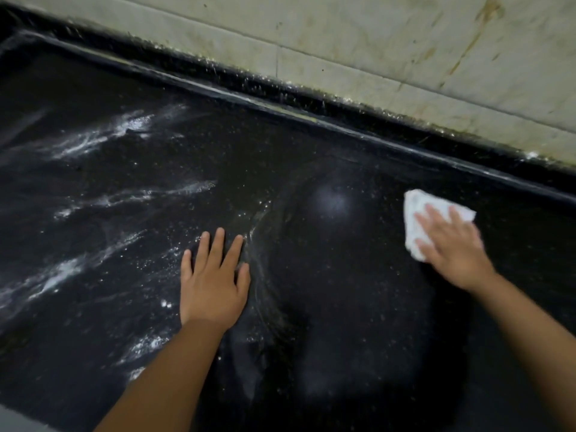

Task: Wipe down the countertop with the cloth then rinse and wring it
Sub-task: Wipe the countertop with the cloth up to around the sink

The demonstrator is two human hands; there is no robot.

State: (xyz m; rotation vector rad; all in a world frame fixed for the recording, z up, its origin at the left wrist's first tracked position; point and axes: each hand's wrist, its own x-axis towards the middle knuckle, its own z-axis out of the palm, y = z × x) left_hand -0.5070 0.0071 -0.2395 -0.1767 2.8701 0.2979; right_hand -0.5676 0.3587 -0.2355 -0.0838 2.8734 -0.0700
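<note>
The black speckled countertop fills the view and looks wet, with white foamy streaks across its left half. A crumpled white cloth lies on the counter at the right, near the back ledge. My right hand presses flat on the cloth with straight fingers, covering its near part. My left hand rests flat on the bare counter in the middle, fingers spread, holding nothing.
A raised black ledge runs along the back of the counter, spotted with droplets. Behind it rises a stained pale tiled wall. A pale strip shows at the counter's front left corner.
</note>
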